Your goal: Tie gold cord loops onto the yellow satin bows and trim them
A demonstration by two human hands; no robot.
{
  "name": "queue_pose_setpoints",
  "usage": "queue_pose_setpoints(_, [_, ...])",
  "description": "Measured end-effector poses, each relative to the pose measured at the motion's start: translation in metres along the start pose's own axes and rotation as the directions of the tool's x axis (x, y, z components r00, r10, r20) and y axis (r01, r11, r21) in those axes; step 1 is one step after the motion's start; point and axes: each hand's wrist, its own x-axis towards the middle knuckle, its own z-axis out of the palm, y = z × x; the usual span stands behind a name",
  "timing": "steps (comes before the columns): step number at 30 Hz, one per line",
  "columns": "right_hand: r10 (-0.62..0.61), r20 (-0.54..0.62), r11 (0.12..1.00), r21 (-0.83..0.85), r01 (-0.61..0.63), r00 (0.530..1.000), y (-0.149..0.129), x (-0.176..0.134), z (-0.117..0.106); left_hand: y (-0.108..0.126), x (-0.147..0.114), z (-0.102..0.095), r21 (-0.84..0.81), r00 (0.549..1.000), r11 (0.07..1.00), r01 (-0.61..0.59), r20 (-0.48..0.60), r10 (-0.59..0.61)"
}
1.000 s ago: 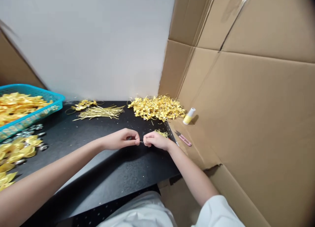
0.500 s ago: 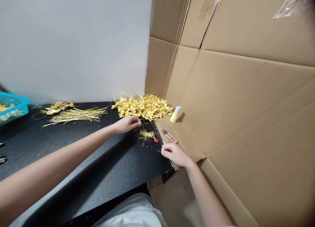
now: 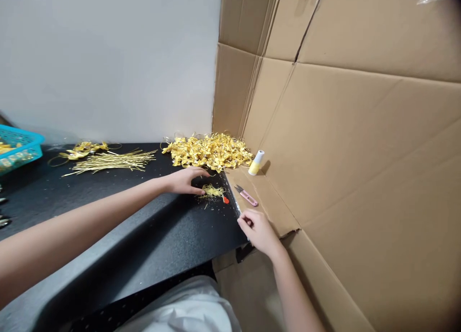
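My left hand (image 3: 187,180) hovers by a small heap of yellow thread scraps (image 3: 212,191), thumb and fingers spread apart with nothing seen between them. Just behind it lies a large pile of shiny yellow ribbon bows (image 3: 209,152) with thin loops. At the table's right edge my right hand (image 3: 256,228) is curled with thumb and forefinger pinched together; what they hold, if anything, is too small to make out. Pink-handled thread snips (image 3: 247,196) rest on the cardboard just beyond that hand. A small red piece (image 3: 225,200) sits beside the scraps.
A white and yellow thread cone (image 3: 256,163) stands upright on the cardboard. Gold twist ties (image 3: 113,160) and a few bows (image 3: 84,150) lie on the black table (image 3: 173,236) further left. A blue basket (image 3: 27,147) stands at far left. Tall cardboard (image 3: 353,144) walls the right side.
The fingers of my left hand have parted from a pinch and the thumb has come down to the scraps. My right hand has shifted slightly right, still pinched.
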Motion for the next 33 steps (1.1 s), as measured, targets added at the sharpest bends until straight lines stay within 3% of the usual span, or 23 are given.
queue_pose_setpoints(3, [-0.017, -0.031, 1.000, 0.019, 0.017, 0.999, 0.000, 0.001, 0.005, -0.006, -0.024, 0.024, 0.128, 0.987, 0.984, 0.123, -0.114, -0.109])
queue_pose_setpoints(6, [-0.068, -0.029, 0.998, -0.001, 0.068, 0.997, -0.006, 0.005, 0.016, 0.001, -0.035, 0.044, 0.197, 0.978, 0.958, 0.208, -0.069, -0.198])
queue_pose_setpoints(10, [-0.133, 0.025, 0.991, 0.000, 0.133, 0.991, -0.016, 0.012, 0.036, 0.019, -0.033, 0.053, 0.193, 0.995, 0.977, 0.091, 0.032, -0.099])
queue_pose_setpoints(13, [-0.131, 0.019, 0.991, 0.020, 0.131, 0.991, -0.018, 0.015, 0.046, 0.021, -0.031, 0.053, 0.126, 1.000, 0.992, -0.025, 0.020, 0.023])
queue_pose_setpoints(17, [-0.101, -0.016, 0.994, 0.043, 0.102, 0.995, -0.015, 0.016, 0.051, 0.006, -0.020, 0.055, 0.070, 0.988, 0.995, 0.065, -0.144, -0.054])
queue_pose_setpoints(21, [-0.093, -0.005, 0.996, 0.014, 0.093, 0.996, -0.013, 0.018, 0.053, 0.000, 0.004, 0.059, 0.149, 0.998, 0.987, 0.062, -0.002, -0.063])
queue_pose_setpoints(25, [-0.096, -0.018, 0.995, -0.030, 0.095, 0.995, -0.013, 0.017, 0.056, 0.014, 0.014, 0.070, 0.148, 0.996, 0.986, -0.074, 0.054, 0.067])
queue_pose_setpoints(29, [-0.110, -0.039, 0.993, -0.048, 0.108, 0.993, -0.014, 0.015, 0.056, 0.024, 0.013, 0.078, 0.012, 0.976, 0.976, -0.219, 0.011, 0.219])
queue_pose_setpoints(31, [-0.112, -0.051, 0.993, -0.043, 0.110, 0.992, -0.015, 0.014, 0.055, 0.023, 0.016, 0.077, -0.024, 0.983, 0.985, -0.172, -0.072, 0.170])
queue_pose_setpoints(33, [-0.113, -0.059, 0.993, -0.033, 0.111, 0.992, -0.016, 0.013, 0.054, 0.019, 0.022, 0.074, -0.011, 0.989, 0.999, -0.052, -0.137, 0.050])
